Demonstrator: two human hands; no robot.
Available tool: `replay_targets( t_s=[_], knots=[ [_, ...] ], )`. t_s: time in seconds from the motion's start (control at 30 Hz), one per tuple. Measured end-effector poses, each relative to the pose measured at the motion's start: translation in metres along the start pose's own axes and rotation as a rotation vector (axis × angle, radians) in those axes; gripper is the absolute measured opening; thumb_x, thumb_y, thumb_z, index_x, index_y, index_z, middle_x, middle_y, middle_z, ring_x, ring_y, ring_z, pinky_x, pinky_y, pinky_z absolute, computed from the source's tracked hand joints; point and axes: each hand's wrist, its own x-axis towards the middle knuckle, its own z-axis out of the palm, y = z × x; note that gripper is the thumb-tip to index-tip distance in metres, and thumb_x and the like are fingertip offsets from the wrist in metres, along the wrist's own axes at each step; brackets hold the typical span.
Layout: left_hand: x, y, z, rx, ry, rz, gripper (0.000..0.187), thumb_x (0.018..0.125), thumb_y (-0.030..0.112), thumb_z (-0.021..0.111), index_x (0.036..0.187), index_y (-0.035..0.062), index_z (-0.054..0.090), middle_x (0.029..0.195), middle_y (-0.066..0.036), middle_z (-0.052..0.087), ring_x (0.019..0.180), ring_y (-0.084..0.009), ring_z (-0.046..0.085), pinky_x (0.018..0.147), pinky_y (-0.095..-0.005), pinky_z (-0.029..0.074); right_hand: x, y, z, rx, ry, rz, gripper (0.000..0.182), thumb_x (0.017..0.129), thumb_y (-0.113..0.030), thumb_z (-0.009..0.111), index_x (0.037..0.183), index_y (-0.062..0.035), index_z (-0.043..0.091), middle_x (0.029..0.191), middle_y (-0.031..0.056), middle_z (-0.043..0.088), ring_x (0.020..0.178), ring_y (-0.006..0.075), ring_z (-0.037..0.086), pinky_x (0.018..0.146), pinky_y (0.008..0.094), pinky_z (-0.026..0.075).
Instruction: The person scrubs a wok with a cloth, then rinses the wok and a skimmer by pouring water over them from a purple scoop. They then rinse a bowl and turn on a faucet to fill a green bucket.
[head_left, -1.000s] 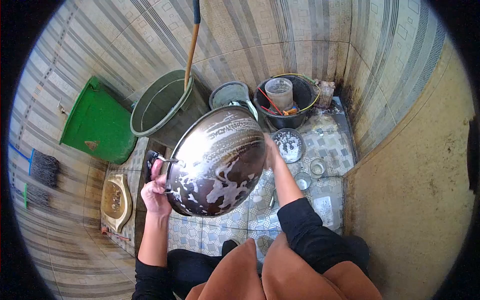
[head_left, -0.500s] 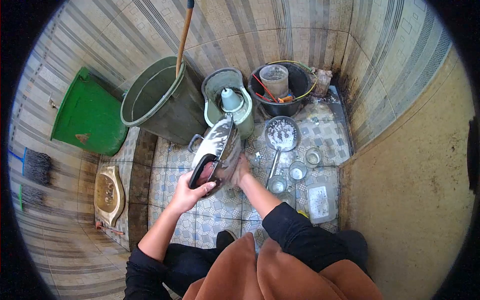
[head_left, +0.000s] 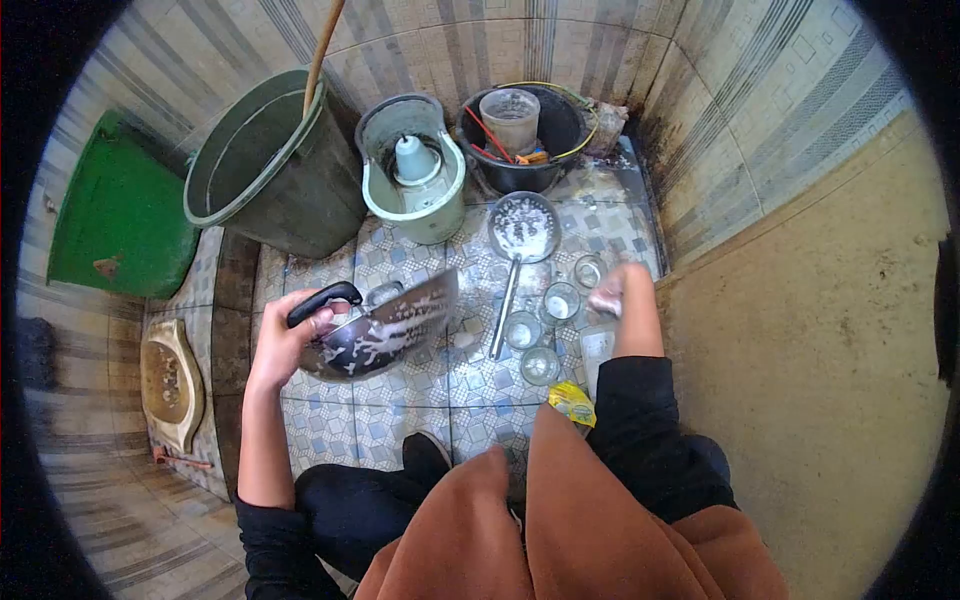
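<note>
My left hand grips one black loop handle of a two-handled wok, holding it tilted above the tiled floor. White foam streaks the wok's dark outer side. Off to the right, apart from the wok, my right hand is closed and slightly blurred, with foam about its fingers; what it holds, if anything, cannot be made out. Below that hand is a clear rectangular container, partly hidden by my arm. Several glasses stand left of it, near a foamy frying pan lying on the floor.
A yellow packet lies by my right sleeve. Along the back are a large grey-green bin with a wooden stick, a pale green tub and a black basin holding a pail. A squat toilet is at left, a wall at right.
My right hand has left the wok and moved right, over the container. My left hand still holds the wok, which has turned and come lower and left. The view has shifted too.
</note>
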Motion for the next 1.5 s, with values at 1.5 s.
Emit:
replay_targets(
  t_s=[1.5],
  knots=[
    [0.027,-0.052,0.039,0.422,0.106,0.281,0.030,0.054,-0.016,0.048,0.072,0.0021,0.063,0.067,-0.010,0.057,0.066,-0.0205,0.056,0.061,-0.0278,0.044,0.097,0.055,0.129,0.428,0.899,0.033,0.034,0.071,-0.017,0.053,0.103,-0.0070,0.050,0.107,0.0205,0.045,0.096,0.0341,0.048,0.080,0.0380,0.041]
  ],
)
